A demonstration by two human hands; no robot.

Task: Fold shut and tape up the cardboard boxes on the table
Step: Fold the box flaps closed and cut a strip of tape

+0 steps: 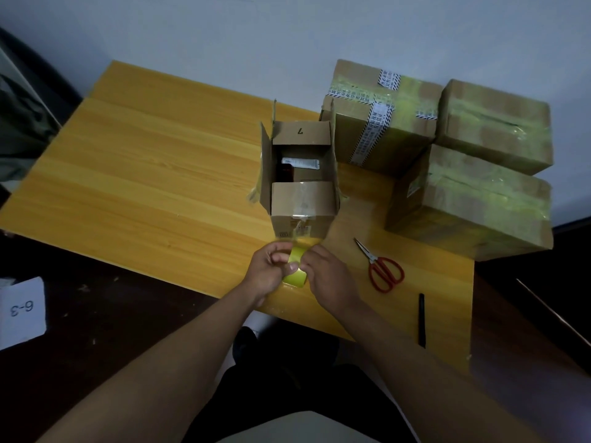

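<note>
A small open cardboard box (300, 199) stands mid-table; its side flaps stick up, its near and far flaps lean inward, and items show inside. Just in front of it, both hands hold a roll of yellow-green tape (295, 273). My left hand (271, 270) grips the roll. My right hand (326, 273) pinches the tape at the roll's top, where a short strip reaches toward the box's near face. Three taped-up boxes sit at the right: a tall one (380, 123), one at the far right (492, 126), and a nearer one (470, 199).
Red-handled scissors (382, 266) lie on the yellow wooden table (144, 174) right of my hands. A black pen (421, 319) lies near the front right edge. A white sheet marked 6-3 (22, 311) lies on the dark floor at left.
</note>
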